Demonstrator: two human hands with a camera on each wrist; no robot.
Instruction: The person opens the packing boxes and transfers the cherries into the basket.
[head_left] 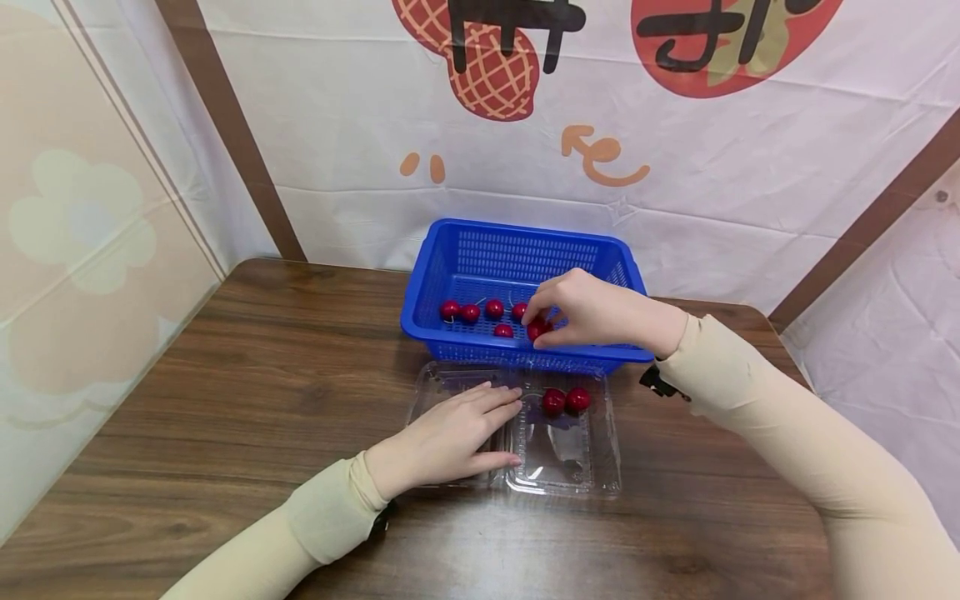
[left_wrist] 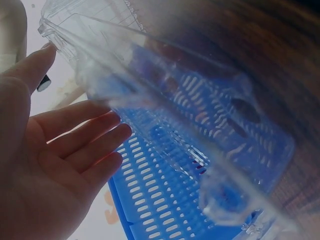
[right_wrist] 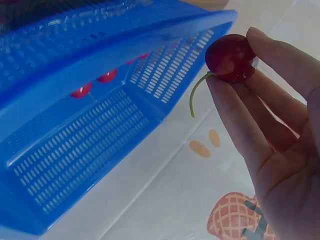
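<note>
In the head view my right hand (head_left: 588,310) is over the near right side of a blue basket (head_left: 525,229). It pinches a dark red cherry (right_wrist: 232,57) between thumb and fingers; the right wrist view shows the green stem hanging free. Several more cherries (head_left: 494,309) lie on the basket floor. In front of the basket stands an opened clear plastic box (head_left: 555,467), with two cherries (head_left: 577,400) side by side at the far end of its right half. My left hand (head_left: 450,437) rests on the box's left half, fingers extended, the thumb near the middle fold.
A brown wooden table (head_left: 225,400) carries everything. Behind it hangs a white printed cloth (head_left: 322,125), close to the basket's back. The basket's near wall stands right against the box's far edge.
</note>
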